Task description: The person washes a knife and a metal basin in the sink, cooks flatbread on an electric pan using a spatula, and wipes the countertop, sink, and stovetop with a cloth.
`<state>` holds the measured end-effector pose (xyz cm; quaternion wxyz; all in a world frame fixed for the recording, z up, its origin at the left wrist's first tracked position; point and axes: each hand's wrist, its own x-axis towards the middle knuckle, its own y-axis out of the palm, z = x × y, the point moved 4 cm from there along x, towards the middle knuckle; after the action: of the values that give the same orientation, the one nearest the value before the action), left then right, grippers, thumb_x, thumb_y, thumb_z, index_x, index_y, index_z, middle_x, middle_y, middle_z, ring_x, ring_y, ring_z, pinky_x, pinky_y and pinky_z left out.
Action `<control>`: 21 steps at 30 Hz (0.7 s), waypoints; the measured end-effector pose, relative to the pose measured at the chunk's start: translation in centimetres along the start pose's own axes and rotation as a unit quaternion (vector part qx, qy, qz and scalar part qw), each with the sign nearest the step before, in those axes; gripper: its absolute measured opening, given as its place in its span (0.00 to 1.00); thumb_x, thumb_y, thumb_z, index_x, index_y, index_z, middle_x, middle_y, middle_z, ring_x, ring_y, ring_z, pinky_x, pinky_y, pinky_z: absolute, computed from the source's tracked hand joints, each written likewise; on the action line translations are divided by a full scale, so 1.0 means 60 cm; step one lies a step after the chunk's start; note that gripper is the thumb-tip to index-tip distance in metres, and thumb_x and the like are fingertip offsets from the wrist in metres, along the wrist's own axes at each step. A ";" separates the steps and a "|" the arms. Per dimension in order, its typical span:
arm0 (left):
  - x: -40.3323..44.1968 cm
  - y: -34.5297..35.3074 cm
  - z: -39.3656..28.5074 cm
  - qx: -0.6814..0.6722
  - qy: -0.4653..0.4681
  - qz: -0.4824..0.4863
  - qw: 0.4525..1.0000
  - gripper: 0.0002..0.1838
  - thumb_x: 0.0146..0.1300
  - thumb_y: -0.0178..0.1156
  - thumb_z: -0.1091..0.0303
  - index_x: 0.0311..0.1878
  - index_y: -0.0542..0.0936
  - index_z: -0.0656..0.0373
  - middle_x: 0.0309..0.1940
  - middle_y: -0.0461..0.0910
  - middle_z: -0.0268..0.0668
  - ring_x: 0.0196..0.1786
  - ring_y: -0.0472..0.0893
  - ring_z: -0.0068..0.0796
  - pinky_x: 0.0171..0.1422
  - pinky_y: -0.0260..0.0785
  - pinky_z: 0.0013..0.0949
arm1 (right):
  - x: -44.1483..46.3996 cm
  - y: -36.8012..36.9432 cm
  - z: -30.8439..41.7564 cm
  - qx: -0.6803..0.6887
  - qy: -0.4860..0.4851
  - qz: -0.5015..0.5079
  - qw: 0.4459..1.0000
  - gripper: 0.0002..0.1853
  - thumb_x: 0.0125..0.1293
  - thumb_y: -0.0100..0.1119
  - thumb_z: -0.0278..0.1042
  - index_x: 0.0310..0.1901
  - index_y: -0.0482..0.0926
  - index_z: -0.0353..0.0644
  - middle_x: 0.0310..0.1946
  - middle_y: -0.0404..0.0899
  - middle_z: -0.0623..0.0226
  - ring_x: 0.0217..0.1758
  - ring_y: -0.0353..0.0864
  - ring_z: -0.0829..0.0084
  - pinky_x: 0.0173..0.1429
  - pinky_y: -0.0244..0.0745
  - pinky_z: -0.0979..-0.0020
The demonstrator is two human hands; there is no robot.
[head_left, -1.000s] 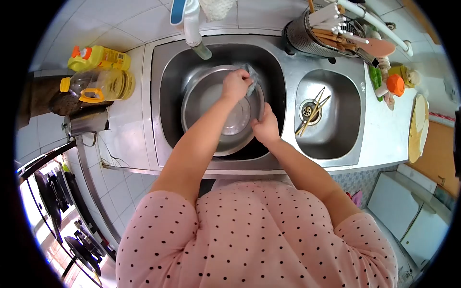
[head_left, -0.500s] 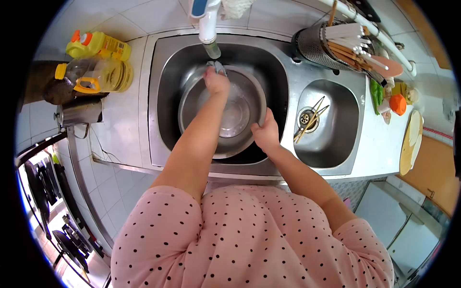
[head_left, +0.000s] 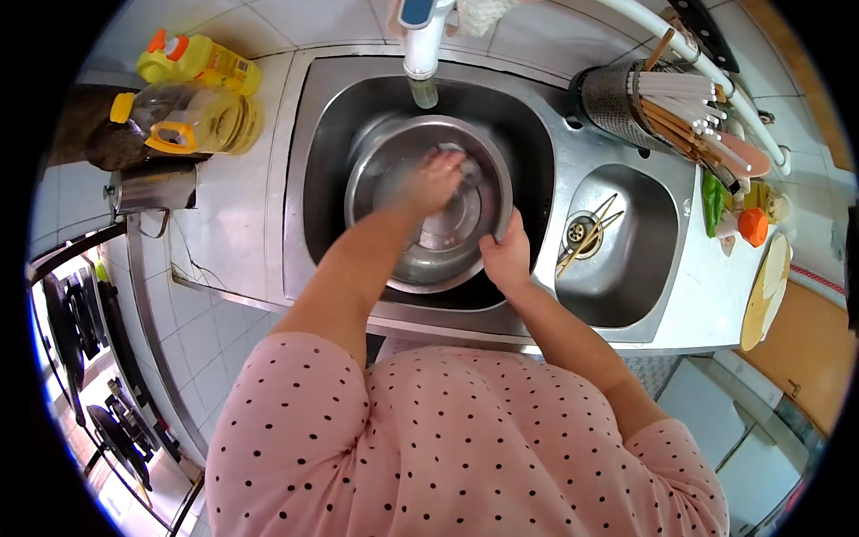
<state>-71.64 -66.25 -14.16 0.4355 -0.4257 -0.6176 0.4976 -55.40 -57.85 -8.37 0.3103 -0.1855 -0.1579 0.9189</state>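
A round metal basin [head_left: 385, 157] sits in the large sink [head_left: 327, 134] below the faucet [head_left: 423, 54]. My left hand [head_left: 434, 182] is inside the basin, smeared by motion, with a greyish cloth [head_left: 469, 170] under and beside its fingers. At the basin's right rim, my right hand [head_left: 507, 255] grips the metal edge, thumb on the inner side.
The small sink [head_left: 631, 277] on the right holds chopsticks [head_left: 591, 234] by its drain. A metal utensil holder [head_left: 617, 103] stands behind it. Yellow bottles [head_left: 210, 116] and a metal pot [head_left: 157, 190] are at the left. A round wooden board [head_left: 765, 291] leans at the right.
My left hand swept with the cloth from the basin's upper right to its far left rim, then back into the basin. My right hand stays on the rim. The view has shifted slightly.
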 end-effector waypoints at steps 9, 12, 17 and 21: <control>-0.173 0.046 -0.045 -0.132 -0.229 0.413 0.872 0.21 0.65 0.44 0.68 0.57 0.72 0.68 0.63 0.61 0.53 0.66 0.65 0.50 0.67 0.64 0.46 | -0.004 -0.009 0.037 -0.032 0.036 -0.013 0.999 0.30 0.55 0.53 0.23 0.63 0.64 0.37 0.48 0.79 0.49 0.52 0.80 0.53 0.56 0.73 0.63; -0.096 -0.038 -0.118 -0.243 -0.108 0.165 0.950 0.21 0.63 0.50 0.67 0.56 0.72 0.71 0.59 0.68 0.56 0.63 0.67 0.53 0.67 0.63 0.44 | -0.003 -0.006 0.029 -0.019 0.021 -0.007 1.000 0.31 0.54 0.54 0.23 0.63 0.63 0.37 0.46 0.79 0.46 0.50 0.80 0.49 0.55 0.74 0.60; -0.009 0.061 -0.041 -0.120 -0.160 0.077 0.977 0.25 0.66 0.48 0.68 0.64 0.65 0.70 0.71 0.54 0.51 0.72 0.57 0.49 0.76 0.49 0.45 | -0.005 -0.014 0.046 -0.017 0.028 -0.005 0.999 0.28 0.54 0.55 0.23 0.60 0.65 0.36 0.43 0.80 0.45 0.48 0.80 0.47 0.53 0.74 0.58; -0.082 0.025 0.026 0.054 -0.176 0.348 0.919 0.28 0.66 0.48 0.63 0.68 0.65 0.62 0.74 0.51 0.46 0.75 0.53 0.47 0.77 0.41 0.48 | -0.004 -0.016 0.054 -0.037 0.035 -0.018 0.999 0.29 0.55 0.54 0.23 0.61 0.66 0.36 0.45 0.79 0.44 0.50 0.79 0.47 0.54 0.74 0.58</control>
<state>-71.76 -71.15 -16.43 0.1416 -0.4952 -0.4696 0.7171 -56.13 -57.85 -5.08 0.3251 -0.2259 -0.1842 0.8997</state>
